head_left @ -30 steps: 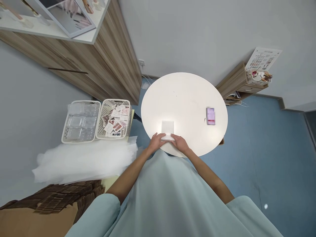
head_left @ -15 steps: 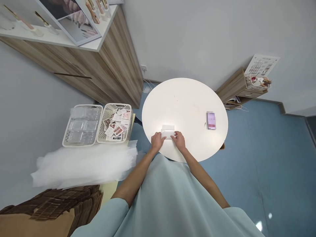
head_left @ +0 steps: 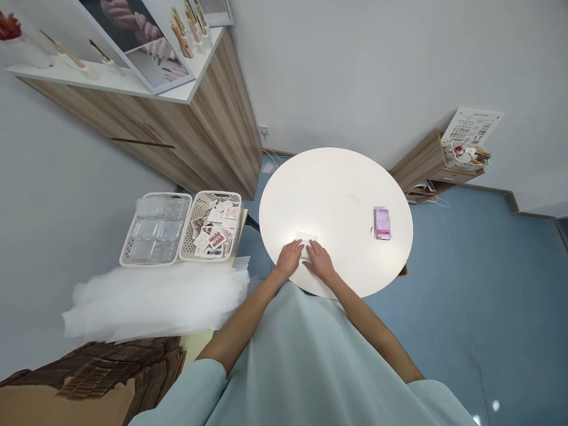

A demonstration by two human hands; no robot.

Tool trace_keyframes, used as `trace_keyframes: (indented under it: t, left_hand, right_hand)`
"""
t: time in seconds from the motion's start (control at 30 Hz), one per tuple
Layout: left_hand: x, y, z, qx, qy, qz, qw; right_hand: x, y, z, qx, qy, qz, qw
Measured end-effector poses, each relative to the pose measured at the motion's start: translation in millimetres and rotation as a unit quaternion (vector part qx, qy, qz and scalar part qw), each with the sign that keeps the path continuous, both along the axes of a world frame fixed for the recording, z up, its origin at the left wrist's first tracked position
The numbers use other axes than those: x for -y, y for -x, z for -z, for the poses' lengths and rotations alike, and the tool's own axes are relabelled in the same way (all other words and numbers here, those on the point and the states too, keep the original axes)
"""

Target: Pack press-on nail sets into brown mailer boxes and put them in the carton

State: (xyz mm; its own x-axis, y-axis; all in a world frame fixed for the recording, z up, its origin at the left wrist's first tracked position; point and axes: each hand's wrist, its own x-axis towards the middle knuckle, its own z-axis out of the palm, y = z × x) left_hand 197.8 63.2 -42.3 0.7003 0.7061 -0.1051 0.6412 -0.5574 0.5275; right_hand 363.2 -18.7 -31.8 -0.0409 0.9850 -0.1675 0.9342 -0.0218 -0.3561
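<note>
A small folded white wrapping sheet (head_left: 307,235), perhaps thin foam, lies near the close edge of the round white table (head_left: 341,177). On its left side my left hand (head_left: 289,260) rests palm down, fingers stretched over the sheet. From the right, my right hand (head_left: 320,262) lies on it the same way, with its thumb apart from the fingers. Both hands cover much of the sheet, so whatever may be inside is hidden.
A phone-like purple blurred object (head_left: 382,223) lies at the table's right. Leftward stand a basket of clear plastic boxes (head_left: 123,253) and a basket of printed cards (head_left: 183,251). Nearer are stacked white sheets (head_left: 155,302) and flattened brown cardboard (head_left: 124,370). A wooden cabinet (head_left: 231,124) stands behind.
My fingers have gone from gripping the white sheet at its two sides to lying over its top, closer together. The whole view has shifted slightly.
</note>
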Motion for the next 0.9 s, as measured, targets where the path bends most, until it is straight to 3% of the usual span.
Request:
trace_keyframes:
  t: [0.23,0.4,0.5,0.67,0.9]
  left_hand:
    - [30.7,25.0,0.4,0.062,0.088,-0.024,0.994]
    - [31.4,34.1,-13.7,0.131,0.146,-0.204,0.959]
    - [24.8,30.1,-20.0,0.112,0.227,-0.278,0.927]
    - [21.3,2.6,-18.4,0.079,0.342,-0.254,0.901]
    - [27.4,-40.4,-12.7,0.045,0.307,-0.282,0.908]
  right_hand:
    - [28.6,31.4,-7.6,0.030,-0.005,0.006,1.000]
    - [25.8,25.8,-24.2,-0.052,0.060,0.090,0.993]
    - [17.0,15.3,-31.1,-0.113,0.100,0.160,0.976]
    - [12.4,-1.2,-33.5,-0.182,0.092,0.190,0.960]
    - [6.8,-32.6,-19.2,-0.234,0.020,0.250,0.939]
